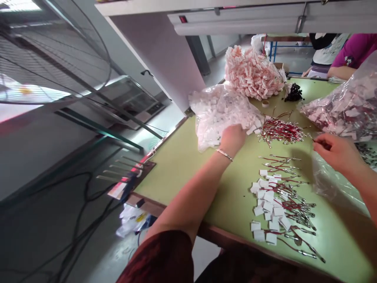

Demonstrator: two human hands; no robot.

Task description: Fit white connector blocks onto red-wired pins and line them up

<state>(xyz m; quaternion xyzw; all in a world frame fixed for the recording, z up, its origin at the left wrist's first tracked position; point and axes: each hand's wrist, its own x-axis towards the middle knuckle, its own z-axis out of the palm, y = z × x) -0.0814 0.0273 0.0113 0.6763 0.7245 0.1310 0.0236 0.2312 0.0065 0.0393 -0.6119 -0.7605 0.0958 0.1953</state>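
My left hand (234, 139), with a bracelet at the wrist, reaches to the right edge of a clear plastic bag (213, 114) full of small white connector housings. Its fingers are curled in beside a few loose white housings (252, 129); whatever they hold is hidden. Over at the right, my right hand (335, 151) pinches a short wire whose metal terminal end (310, 136) sticks out past the fingertips. Between the hands lies a pile of red wires (282, 131) with metal terminals. Nearer me are rows of wires (297, 208), many with white housings (268, 206) on their left ends.
A heap of pale pink parts (253, 74), a tape roll (265, 103) and black parts (294, 93) stand at the back. Another filled bag (347, 106) is on the right. Metal prongs (113, 171) jut from the left edge. Another person's arm (341, 72) shows beyond.
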